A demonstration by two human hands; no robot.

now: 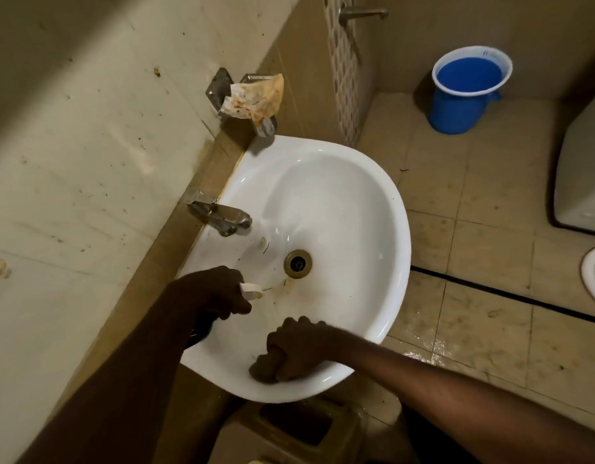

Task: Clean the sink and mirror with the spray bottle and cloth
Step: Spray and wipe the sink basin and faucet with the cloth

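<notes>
A white wall-hung sink [383, 229] fills the middle of the view, with a brass drain [298, 263] and brownish stains beside it. My left hand [219, 291] is over the sink's near left rim, shut on a spray bottle whose white nozzle [251, 291] points at the drain; the dark bottle body is mostly hidden under my hand. My right hand [294, 346] presses a dark cloth [262, 366] against the inside of the front bowl wall. The mirror is not in view.
A metal tap [222, 219] juts from the ledge over the sink's back. A metal soap holder with a crumpled stained wrapper [256, 98] hangs on the wall. A blue bucket [467, 92] stands on the tiled floor. A tan bin [299, 426] sits below the sink.
</notes>
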